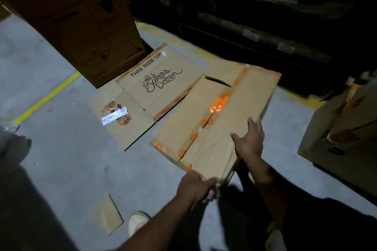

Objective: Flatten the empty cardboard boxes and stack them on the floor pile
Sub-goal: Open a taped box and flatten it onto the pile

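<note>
The left hand grips the near edge of a flattened box with orange tape; the right hand lies flat on top, fingers spread. The box is tilted, partly over the flat printed box on the floor

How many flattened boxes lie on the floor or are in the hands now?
2: the printed box flat on the floor, and the orange-taped box held by both hands, overlapping it. More may lie underneath.

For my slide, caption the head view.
Both hands, left hand and right hand, lower a taped box beside flattened cardboard.
</note>
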`<state>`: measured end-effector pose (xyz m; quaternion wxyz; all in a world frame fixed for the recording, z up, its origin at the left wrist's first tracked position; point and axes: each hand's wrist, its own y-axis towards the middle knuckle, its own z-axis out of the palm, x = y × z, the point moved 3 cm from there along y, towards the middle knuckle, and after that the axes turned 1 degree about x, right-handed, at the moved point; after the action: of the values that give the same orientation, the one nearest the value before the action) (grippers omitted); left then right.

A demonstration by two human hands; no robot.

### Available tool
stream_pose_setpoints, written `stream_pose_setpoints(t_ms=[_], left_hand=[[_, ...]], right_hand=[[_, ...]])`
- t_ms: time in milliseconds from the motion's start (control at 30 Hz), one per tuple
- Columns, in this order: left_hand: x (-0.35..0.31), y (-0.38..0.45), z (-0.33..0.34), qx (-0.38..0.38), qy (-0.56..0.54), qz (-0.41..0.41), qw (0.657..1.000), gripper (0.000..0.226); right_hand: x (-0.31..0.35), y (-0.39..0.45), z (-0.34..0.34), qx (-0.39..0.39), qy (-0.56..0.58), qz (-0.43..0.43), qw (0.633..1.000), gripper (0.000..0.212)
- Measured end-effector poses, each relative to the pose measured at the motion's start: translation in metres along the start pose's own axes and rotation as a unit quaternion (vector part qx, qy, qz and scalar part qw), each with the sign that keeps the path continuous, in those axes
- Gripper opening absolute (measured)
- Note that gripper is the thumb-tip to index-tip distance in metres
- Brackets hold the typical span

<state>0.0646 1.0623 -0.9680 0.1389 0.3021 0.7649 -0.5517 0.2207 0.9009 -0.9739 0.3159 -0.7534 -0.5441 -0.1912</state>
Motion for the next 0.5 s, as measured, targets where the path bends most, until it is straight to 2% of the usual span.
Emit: stream_pose_setpoints(t_ms=[33, 100, 133, 167, 233, 300, 333, 400, 433, 500], left_hand=[[-0.013, 0.002, -0.012, -0.076, 0.061, 0.033, 0.995, 0.038], [-0.031, 0.008, -0.049, -0.266, 0.123, 0.110, 0.950, 0.024], [-0.034, 0.015, -0.066, -0.314, 0.113, 0.141, 0.932, 0.023], [-0.036, 0.022, -0.083, -0.326, 0.110, 0.151, 0.927, 0.041], [-0.028, 0.045, -0.109, -0.284, 0.128, 0.114, 0.943, 0.090], [-0.018, 0.064, -0.118, -0.222, 0.154, 0.067, 0.961, 0.122], [-0.011, 0.071, -0.116, -0.188, 0.165, 0.052, 0.967, 0.131], [-0.004, 0.074, -0.104, -0.136, 0.142, 0.056, 0.979, 0.143], [-0.003, 0.073, -0.097, -0.130, 0.118, 0.066, 0.982, 0.147], [-0.003, 0.067, -0.086, -0.153, 0.132, 0.075, 0.976, 0.155]], right_hand=[[0.003, 0.003, 0.000, 0.024, -0.009, -0.027, 0.999, 0.081], [0.003, 0.008, -0.002, 0.049, -0.028, -0.062, 0.996, 0.073], [0.001, 0.008, -0.003, 0.052, -0.046, -0.075, 0.995, 0.067], [-0.005, 0.006, -0.002, 0.055, -0.068, -0.086, 0.992, 0.062], [-0.018, -0.004, 0.000, 0.036, -0.107, -0.093, 0.989, 0.055], [-0.021, -0.012, 0.004, 0.004, -0.145, -0.130, 0.981, 0.050], [-0.019, -0.015, 0.009, 0.004, -0.169, -0.161, 0.972, 0.051], [-0.011, -0.024, 0.017, 0.087, -0.209, -0.181, 0.957, 0.053], [-0.008, -0.028, 0.023, 0.137, -0.214, -0.189, 0.949, 0.057], [-0.003, -0.035, 0.031, 0.167, -0.234, -0.210, 0.935, 0.077]])
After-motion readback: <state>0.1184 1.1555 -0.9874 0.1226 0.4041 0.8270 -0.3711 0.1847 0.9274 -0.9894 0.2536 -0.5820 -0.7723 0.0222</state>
